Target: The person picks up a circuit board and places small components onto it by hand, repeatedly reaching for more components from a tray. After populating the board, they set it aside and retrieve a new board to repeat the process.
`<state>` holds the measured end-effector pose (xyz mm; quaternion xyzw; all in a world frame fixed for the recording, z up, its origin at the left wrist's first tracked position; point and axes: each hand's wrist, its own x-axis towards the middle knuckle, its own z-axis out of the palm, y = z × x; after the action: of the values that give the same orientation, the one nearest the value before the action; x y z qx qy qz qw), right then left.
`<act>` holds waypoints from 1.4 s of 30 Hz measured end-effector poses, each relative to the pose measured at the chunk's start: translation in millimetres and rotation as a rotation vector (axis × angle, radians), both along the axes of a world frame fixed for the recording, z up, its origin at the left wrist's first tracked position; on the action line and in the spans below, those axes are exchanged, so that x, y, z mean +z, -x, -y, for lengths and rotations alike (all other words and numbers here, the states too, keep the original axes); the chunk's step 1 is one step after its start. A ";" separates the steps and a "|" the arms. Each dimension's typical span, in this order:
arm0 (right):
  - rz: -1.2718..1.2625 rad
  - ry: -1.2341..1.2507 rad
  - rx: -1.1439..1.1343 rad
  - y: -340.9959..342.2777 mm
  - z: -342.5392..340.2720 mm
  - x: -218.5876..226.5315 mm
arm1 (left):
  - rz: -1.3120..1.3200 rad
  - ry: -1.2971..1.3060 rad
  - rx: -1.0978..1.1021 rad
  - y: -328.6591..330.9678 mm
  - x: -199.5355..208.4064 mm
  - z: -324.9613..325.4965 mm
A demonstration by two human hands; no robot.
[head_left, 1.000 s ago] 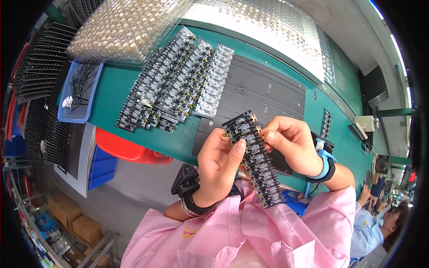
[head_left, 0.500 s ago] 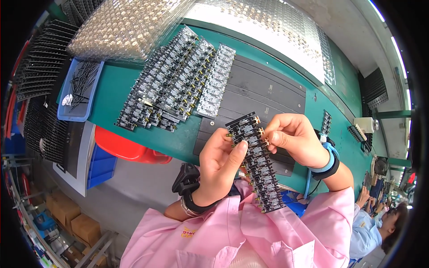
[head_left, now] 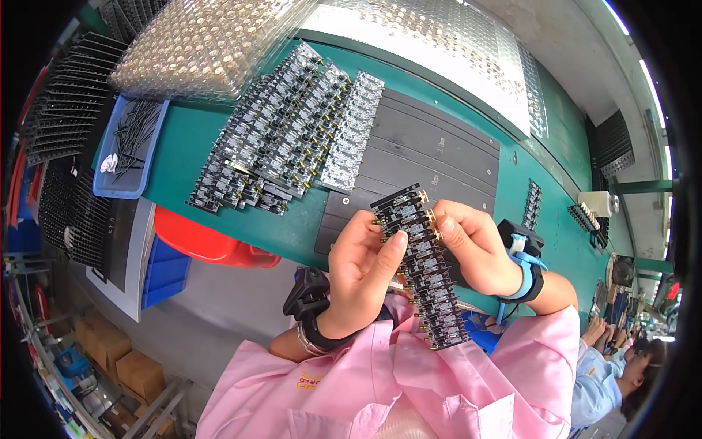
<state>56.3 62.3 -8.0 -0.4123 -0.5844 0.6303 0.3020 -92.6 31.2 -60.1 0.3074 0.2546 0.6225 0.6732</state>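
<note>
A long strip of small circuit boards (head_left: 431,282), black and grey with brass-coloured pins along its left edge, slants in front of my chest. My left hand (head_left: 363,267) grips it from the left, thumb on top and fingers underneath. At its upper right edge sit small gold-coloured connectors (head_left: 430,215). There my right hand (head_left: 477,245) is closed, thumb and forefinger pressed on the strip's edge beside these connectors; the fingertips partly hide what lies between them.
Several similar board strips (head_left: 274,124) lie on the green table (head_left: 186,154), next to a dark grooved plate (head_left: 424,146). A blue tray (head_left: 102,164) holds thin black pieces. Bubble wrap (head_left: 197,47) lies at the back left. A red stool (head_left: 197,238) stands below the table edge. Another person (head_left: 603,380) sits at right.
My right hand has shifted slightly down and turned, its thumb and forefinger now closer against the strip's edge. The left hand and the strip have barely moved.
</note>
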 end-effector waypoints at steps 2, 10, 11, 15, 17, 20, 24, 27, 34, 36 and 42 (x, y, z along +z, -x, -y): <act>-0.021 0.018 0.002 1.0 -0.8 -3.3 | -0.001 -0.008 0.002 -0.1 -2.4 1.0; 0.287 -0.334 -0.194 -8.0 -85.2 18.5 | 0.071 0.024 0.029 9.2 8.5 1.4; 0.428 -0.609 -0.201 -11.8 -114.3 19.1 | 0.106 0.024 0.039 10.1 11.4 2.2; 0.730 -1.081 -0.195 -24.6 -222.6 4.7 | 0.182 0.002 0.032 9.2 14.0 4.9; 0.785 -1.080 -0.145 -20.0 -252.5 -3.7 | 0.184 -0.014 0.021 14.5 8.1 5.2; 0.900 -1.299 0.046 -19.6 -278.6 -20.3 | 0.177 -0.045 0.027 23.0 2.4 0.6; 0.956 -1.184 0.116 -9.3 -287.1 -21.8 | 0.165 -0.026 0.045 27.2 2.9 -4.8; 0.993 -1.180 0.162 -9.1 -296.1 -16.6 | 0.163 -0.004 0.049 29.3 2.2 -8.7; 1.034 -1.163 0.233 -11.4 -296.0 -8.9 | 0.178 0.017 0.066 32.2 2.5 -9.4; 1.145 -1.227 0.239 -10.4 -292.8 -7.7 | 0.189 0.009 0.052 32.4 2.2 -8.6; 1.028 -1.337 0.144 -23.6 -280.9 -10.5 | 0.192 0.001 0.033 31.9 2.4 -5.5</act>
<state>79.9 343.2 -18.6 -0.3440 -0.9237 -0.0965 0.1381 -124.6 36.7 -57.7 0.2417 0.1941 0.6603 0.6841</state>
